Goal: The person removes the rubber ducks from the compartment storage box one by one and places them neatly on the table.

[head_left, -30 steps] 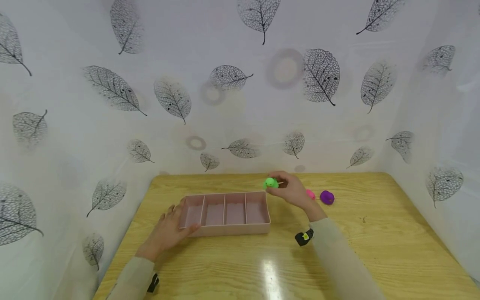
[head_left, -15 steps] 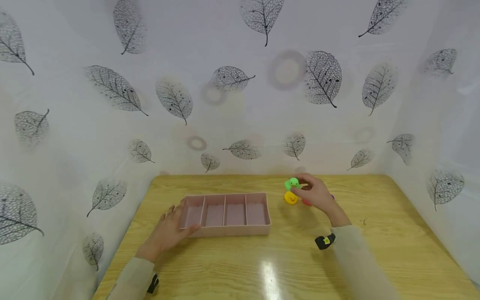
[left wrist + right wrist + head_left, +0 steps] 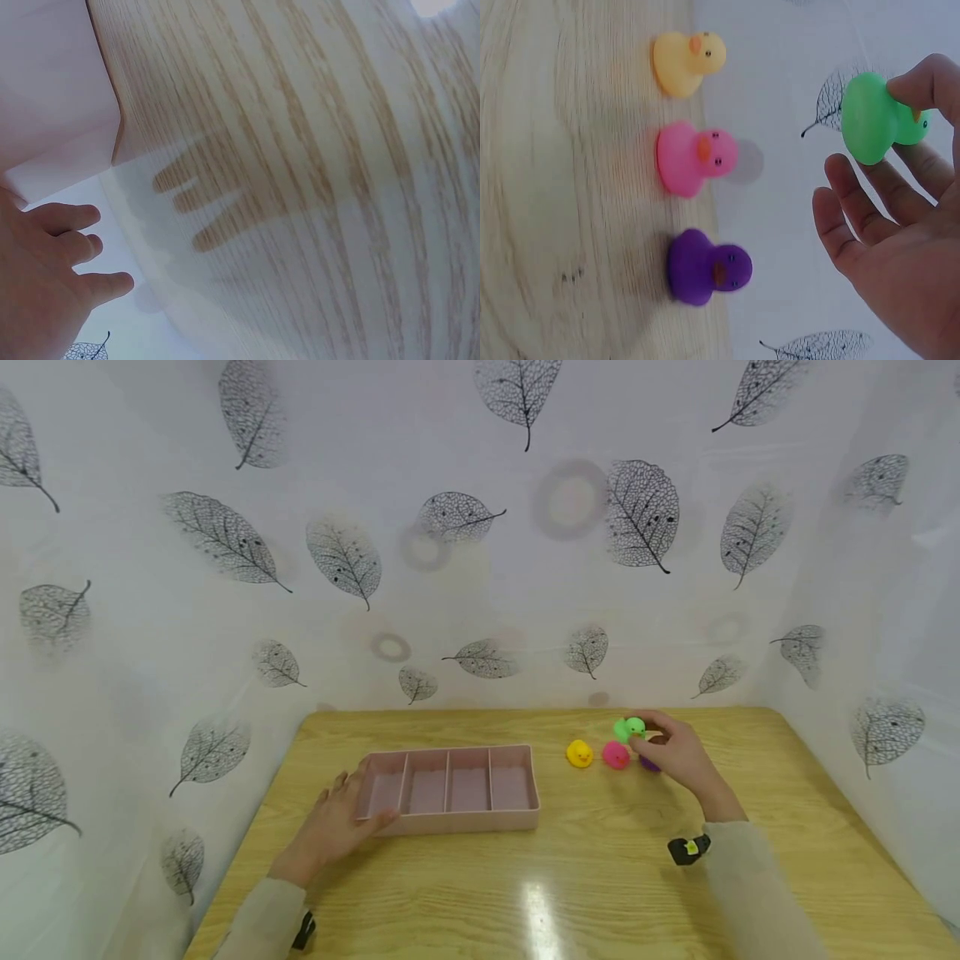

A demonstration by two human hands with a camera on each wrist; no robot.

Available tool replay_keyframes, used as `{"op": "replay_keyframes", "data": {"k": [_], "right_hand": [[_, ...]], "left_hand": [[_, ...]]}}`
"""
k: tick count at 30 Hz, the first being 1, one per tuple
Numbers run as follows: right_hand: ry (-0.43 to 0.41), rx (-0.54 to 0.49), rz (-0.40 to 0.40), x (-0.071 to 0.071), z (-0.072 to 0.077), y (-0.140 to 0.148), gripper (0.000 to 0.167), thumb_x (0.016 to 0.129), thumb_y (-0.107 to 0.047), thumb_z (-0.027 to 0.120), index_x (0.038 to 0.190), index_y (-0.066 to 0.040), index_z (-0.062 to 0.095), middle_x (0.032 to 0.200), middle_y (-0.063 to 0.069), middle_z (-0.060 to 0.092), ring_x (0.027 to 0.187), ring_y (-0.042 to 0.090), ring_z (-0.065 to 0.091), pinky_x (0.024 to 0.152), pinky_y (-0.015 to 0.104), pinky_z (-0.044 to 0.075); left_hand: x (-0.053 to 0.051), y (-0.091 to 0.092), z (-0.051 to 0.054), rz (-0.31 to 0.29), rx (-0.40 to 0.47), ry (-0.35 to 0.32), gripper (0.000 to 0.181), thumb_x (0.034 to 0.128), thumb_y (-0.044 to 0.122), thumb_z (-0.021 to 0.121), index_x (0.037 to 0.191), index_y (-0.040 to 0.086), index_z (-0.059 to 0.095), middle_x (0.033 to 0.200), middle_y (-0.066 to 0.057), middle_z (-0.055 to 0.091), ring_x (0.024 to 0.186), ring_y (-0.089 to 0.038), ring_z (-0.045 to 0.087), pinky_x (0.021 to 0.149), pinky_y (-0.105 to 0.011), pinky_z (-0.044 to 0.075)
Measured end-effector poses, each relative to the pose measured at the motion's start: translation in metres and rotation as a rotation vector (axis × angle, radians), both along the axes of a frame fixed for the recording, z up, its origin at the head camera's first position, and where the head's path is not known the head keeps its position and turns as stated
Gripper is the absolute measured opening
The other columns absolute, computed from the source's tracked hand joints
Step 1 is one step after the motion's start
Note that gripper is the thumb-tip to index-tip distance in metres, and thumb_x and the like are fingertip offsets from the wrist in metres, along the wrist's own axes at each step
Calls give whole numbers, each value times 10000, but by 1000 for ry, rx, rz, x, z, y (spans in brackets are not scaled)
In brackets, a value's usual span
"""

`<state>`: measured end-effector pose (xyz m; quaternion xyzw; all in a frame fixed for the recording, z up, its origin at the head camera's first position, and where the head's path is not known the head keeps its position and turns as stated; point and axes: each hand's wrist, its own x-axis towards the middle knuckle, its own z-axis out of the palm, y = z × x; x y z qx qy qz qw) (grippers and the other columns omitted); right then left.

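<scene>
A green rubber duck (image 3: 871,120) is pinched between the thumb and fingers of my right hand (image 3: 678,758), held up off the table. Below it on the tabletop stand a yellow rubber duck (image 3: 579,754), a pink rubber duck (image 3: 616,755) and a purple rubber duck (image 3: 705,268) in a row; in the head view the right hand partly covers the purple one. My left hand (image 3: 333,822) rests on the left end of a pink divided box (image 3: 465,821), thumb along its front and fingers spread at its left side. The compartments of the box show nothing inside.
The wooden table (image 3: 465,893) carries the box left of centre and the ducks to its right. A pale curtain (image 3: 480,585) with leaf prints hangs behind the table and along both sides.
My right hand has carried the green duck rightward, from beside the box's right end past the yellow and pink ducks, which came into view. The left hand has stayed on the box.
</scene>
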<state>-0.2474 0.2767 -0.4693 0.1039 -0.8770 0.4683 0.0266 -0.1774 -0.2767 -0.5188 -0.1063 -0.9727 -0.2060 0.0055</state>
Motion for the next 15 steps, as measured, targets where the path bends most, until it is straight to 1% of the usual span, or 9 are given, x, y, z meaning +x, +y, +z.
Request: {"op": "replay_keyframes", "data": {"k": [2,5,7,11,15], "right_hand": [[16,15,-7,1,-1,7,444,1030,-185,673,1438,-20,605,1367,239,641,1022,-3,605,797,165,551],[38,32,-13,3,-2,18,439,1027,-169,675,1438,-27,612,1381,233,643,1049,-86,554,812,139,531],[55,52,-19,5,-2,25,442,1022,-161,683,1437,-26,615,1379,239,651,1040,-122,531,806,131,523],[69,89,-37,7,-3,41,448,1018,-159,695,1438,-24,618,1366,237,664,1018,-136,525,782,133,523],[75,119,-54,9,-5,56,458,1029,-176,687,1452,-20,605,1394,244,643,1024,-168,498,774,128,518]], "left_hand": [[1,0,0,0,2,5,1040,989,636,611,1692,49,118,1607,-308,436,1495,-607,338,1191,-781,278],[1,0,0,1,7,8,1037,987,631,616,1691,50,125,1608,-306,436,1496,-607,338,1191,-783,277],[0,0,0,4,10,5,1035,988,633,615,1693,56,124,1614,-303,430,1502,-602,331,1196,-782,270],[1,0,-1,3,12,-4,1039,988,637,612,1694,58,118,1618,-305,421,1509,-600,320,1202,-780,260],[1,1,0,-1,16,-4,1038,988,634,615,1692,52,124,1626,-303,408,1511,-600,315,1206,-779,253]]}}
